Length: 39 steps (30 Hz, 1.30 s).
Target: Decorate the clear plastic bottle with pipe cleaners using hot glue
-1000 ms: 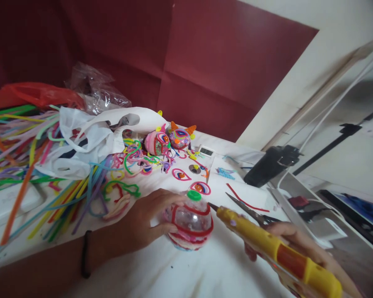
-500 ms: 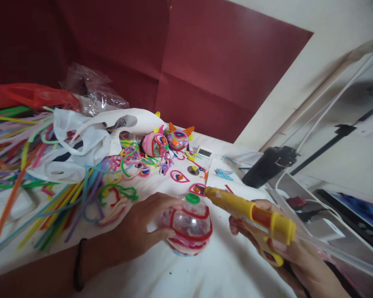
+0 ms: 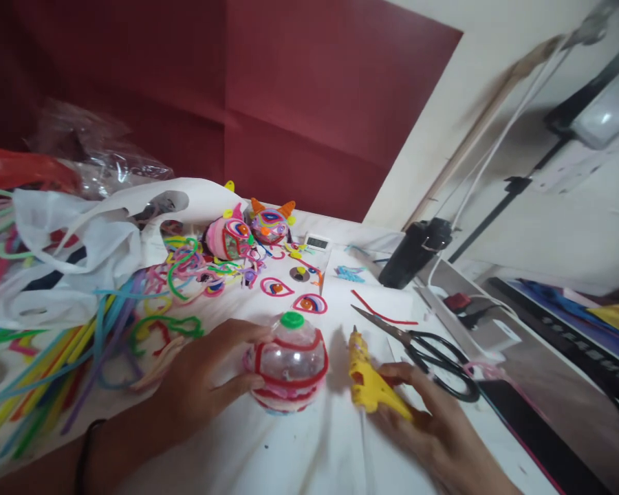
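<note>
My left hand [image 3: 199, 385] grips the left side of a clear round ball [image 3: 289, 363], thumb in front and fingers behind. Red and pink pipe cleaners band the ball, and a green disc [image 3: 292, 320] sits on top. To its right, my right hand [image 3: 426, 426] is closed around the handle of a yellow glue gun [image 3: 364, 378], held low by the table with its nozzle pointing away from me. Behind the ball lie two pink-rimmed eye shapes, one on the left [image 3: 277, 287] and one on the right [image 3: 310, 303].
Black-handled scissors [image 3: 438, 357] and a red pipe cleaner strip [image 3: 376, 309] lie right of the glue gun. Two decorated balls, pink [image 3: 224, 239] and orange-eared [image 3: 271, 225], stand behind. Loose pipe cleaners [image 3: 56, 371] cover the left. A phone-like black slab [image 3: 536, 430] rests at right.
My right hand has lowered the glue gun from above the ball's right side toward the table, turning its nozzle away from the ball. The left hand keeps its hold. The view has swung right.
</note>
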{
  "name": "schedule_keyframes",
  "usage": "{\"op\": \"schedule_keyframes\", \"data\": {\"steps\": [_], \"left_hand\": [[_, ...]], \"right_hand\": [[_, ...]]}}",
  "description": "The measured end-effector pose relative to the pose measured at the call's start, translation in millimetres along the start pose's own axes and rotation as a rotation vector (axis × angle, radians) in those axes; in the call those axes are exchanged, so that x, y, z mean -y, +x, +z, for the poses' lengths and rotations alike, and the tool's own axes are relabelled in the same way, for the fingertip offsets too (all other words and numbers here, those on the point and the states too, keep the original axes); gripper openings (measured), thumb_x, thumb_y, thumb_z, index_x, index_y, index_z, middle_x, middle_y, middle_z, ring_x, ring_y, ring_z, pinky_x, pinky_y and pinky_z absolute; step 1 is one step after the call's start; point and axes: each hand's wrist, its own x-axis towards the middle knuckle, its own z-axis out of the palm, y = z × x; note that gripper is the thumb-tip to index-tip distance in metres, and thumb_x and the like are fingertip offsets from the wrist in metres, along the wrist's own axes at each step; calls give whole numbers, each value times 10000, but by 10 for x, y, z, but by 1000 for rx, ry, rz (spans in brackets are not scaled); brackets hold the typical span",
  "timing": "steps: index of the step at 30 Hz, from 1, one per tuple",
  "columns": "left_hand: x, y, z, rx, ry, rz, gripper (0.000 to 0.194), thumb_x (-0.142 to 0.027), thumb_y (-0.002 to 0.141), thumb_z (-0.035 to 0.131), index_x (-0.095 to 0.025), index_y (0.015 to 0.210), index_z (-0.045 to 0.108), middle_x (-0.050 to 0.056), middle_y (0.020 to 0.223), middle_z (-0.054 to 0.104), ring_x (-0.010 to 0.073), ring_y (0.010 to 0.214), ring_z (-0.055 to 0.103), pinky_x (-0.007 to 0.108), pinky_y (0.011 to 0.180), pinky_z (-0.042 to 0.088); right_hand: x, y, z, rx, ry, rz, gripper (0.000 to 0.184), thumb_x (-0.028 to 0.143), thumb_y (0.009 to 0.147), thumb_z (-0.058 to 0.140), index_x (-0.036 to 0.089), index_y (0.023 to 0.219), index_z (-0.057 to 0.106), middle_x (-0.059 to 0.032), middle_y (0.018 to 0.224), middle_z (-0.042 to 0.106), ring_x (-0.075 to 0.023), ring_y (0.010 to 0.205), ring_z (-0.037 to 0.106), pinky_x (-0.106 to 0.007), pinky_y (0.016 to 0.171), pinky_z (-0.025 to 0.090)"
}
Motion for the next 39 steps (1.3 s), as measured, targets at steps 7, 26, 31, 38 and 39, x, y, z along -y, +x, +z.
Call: {"op": "schedule_keyframes", "data": {"steps": [7,26,31,38,39], "left_hand": [[-3,32,-42,13,54,31,379,-353,857,681,-313,1216,568,16,1074,743,201,959,725,271,823,591],[-4,25,-49,-2,53,-7,386,-409,845,681,-308,1211,607,4,1058,753,191,943,725,270,827,576],[7,22,-37,1,57,-5,373,-402,856,675,-316,1211,602,-3,1073,746,182,944,721,257,834,567],[-5,22,-38,12,76,11,356,-376,865,669,-315,1207,592,1,1113,732,185,968,713,257,850,562],[-6,23,-40,16,78,17,349,-376,869,664,-317,1205,591,2,1115,731,185,972,711,258,849,562]], "right_hand": [[-18,40,-69,233,-476,-294,276,236,884,570,217,1159,565,-107,1085,653,-266,997,657,-452,855,573],[861,786,466,280,-248,-720,199,76,940,452,93,906,647,-103,827,616,-216,772,518,-369,714,428],[862,819,474,292,-176,-702,220,29,918,444,121,849,631,-86,805,612,-204,767,505,-344,700,421],[840,854,441,301,-130,-748,246,-6,906,436,94,899,660,-112,829,647,-210,785,550,-345,706,431],[839,855,436,299,-133,-755,249,-10,902,436,90,905,664,-116,831,650,-211,785,554,-346,705,431]]}}
